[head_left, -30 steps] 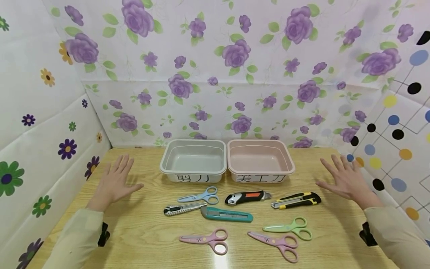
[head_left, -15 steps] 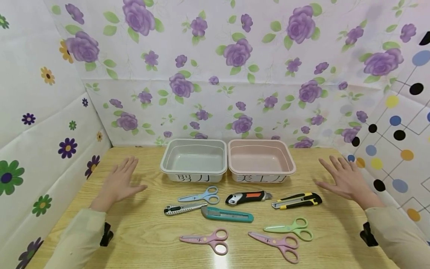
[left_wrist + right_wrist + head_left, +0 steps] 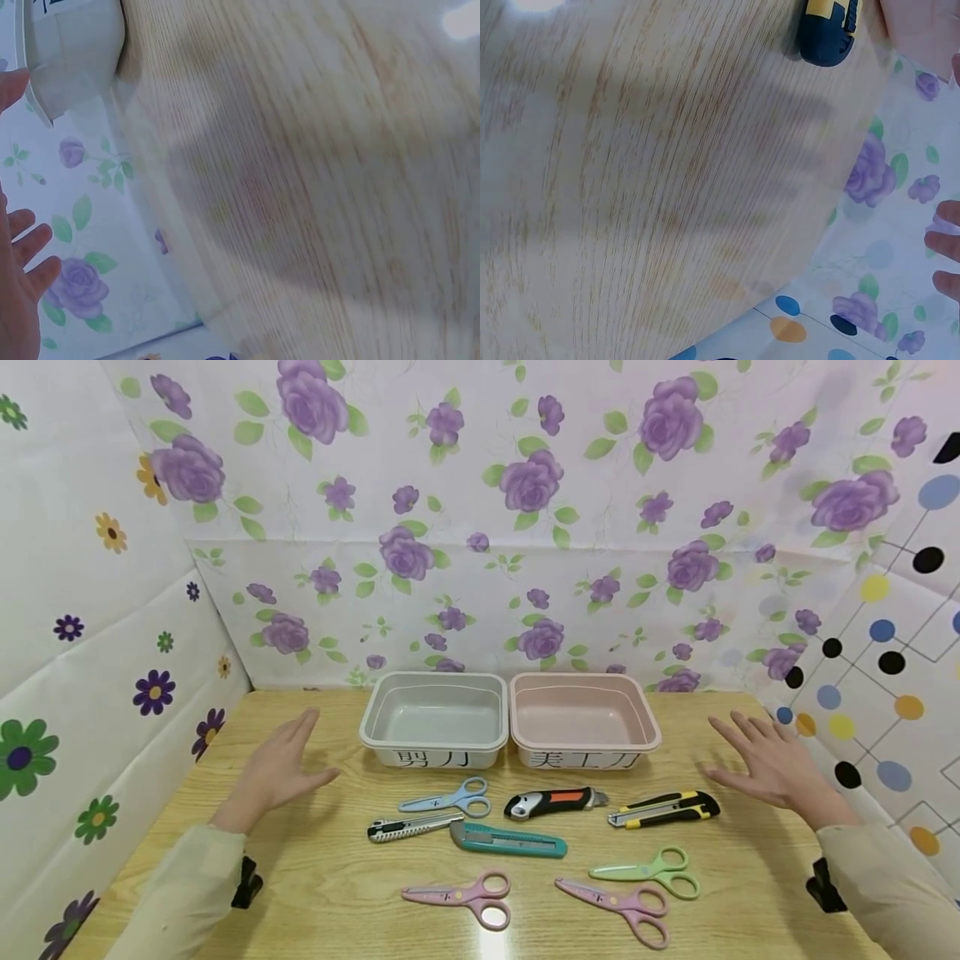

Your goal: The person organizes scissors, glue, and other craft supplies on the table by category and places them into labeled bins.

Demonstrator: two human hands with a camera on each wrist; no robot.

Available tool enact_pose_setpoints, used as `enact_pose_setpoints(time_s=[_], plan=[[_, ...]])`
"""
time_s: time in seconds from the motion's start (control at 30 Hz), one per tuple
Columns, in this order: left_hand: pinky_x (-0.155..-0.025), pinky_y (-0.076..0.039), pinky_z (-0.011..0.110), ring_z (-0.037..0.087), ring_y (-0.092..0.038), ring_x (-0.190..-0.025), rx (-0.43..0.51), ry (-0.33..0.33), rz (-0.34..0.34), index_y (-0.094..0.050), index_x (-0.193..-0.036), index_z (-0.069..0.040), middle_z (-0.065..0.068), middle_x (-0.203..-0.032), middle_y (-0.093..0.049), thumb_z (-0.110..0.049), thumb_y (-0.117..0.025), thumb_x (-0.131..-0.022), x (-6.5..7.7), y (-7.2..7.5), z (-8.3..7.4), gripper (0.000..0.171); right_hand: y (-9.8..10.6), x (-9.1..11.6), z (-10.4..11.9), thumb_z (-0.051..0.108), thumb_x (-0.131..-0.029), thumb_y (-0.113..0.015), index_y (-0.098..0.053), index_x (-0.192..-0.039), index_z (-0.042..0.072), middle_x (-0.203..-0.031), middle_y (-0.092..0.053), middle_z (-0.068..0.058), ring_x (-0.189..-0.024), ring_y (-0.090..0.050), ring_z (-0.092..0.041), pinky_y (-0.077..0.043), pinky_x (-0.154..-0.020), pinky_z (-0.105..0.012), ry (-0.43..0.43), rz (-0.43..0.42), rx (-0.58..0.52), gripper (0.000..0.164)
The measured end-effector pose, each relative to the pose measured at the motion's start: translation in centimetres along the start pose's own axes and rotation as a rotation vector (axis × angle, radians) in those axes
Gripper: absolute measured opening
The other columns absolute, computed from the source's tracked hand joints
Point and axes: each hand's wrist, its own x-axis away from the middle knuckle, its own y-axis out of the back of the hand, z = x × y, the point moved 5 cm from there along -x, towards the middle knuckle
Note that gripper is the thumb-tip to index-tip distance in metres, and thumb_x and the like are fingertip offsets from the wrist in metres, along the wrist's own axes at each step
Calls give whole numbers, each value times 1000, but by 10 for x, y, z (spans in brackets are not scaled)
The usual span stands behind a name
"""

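Apart, hands (image 3: 273, 770) (image 3: 772, 768) hover between tools (image 3: 510, 841) and table edges (image 3: 227, 739).

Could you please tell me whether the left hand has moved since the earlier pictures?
Yes: in the head view, the left hand has shifted rightward, closer to the grey bin.

Head view: bright all over, with light that seems to come from above.
Table shine: a small white glare spot (image 3: 493, 943) sits on the smooth, light-brown wooden table (image 3: 337, 902), near the bottom.
Hand shadows: soft grey ones lie by the bare left hand (image 3: 276, 777) and the bare right hand (image 3: 776, 768).
Flowery wall: the white cloth with purple roses (image 3: 480, 593) is evenly lit and clear.
Left wrist view: dimmer, bluish, a bit fuzzy, with a big soft shadow and top-right glare.
Right wrist view: bluish too, with faint shadows, top-left glare and a bent-looking table edge.
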Motion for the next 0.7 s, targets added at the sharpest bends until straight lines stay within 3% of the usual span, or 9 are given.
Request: enact_pose_setpoints(time_s=[0.23, 0.43, 0.7], plan=[[-93, -33, 60, 47, -32, -123, 41, 23, 13, -20, -141, 4, 28, -140, -28, -49, -66, -76, -5, -1, -8, 95, -2, 1, 1, 57, -76, -60, -37, -139, 12, -133, -39, -27, -112, -42, -48, -24, -95, -60, 20, -26, -9, 81], [-96, -30, 60, 47, -34, -121, 184, 63, 17, -25, -141, 3, 27, -138, -33, -50, -66, -76, -10, -8, -12, 93, -4, 1, 5, 54, -76, -62, -39, -138, 11, -131, -42, -27, -112, -42, -47, -28, -92, -60, 41, -28, -51, 79], [-89, -38, 59, 43, -46, -113, 338, 92, 16, -31, -138, 3, 27, -130, -45, -33, -70, -79, -18, -20, -20, 80, -3, 1, 10, 53, -77, -62, -37, -139, 11, -128, -45, -25, -108, -47, -46, -35, -84, -63, 55, -25, -51, 79]])
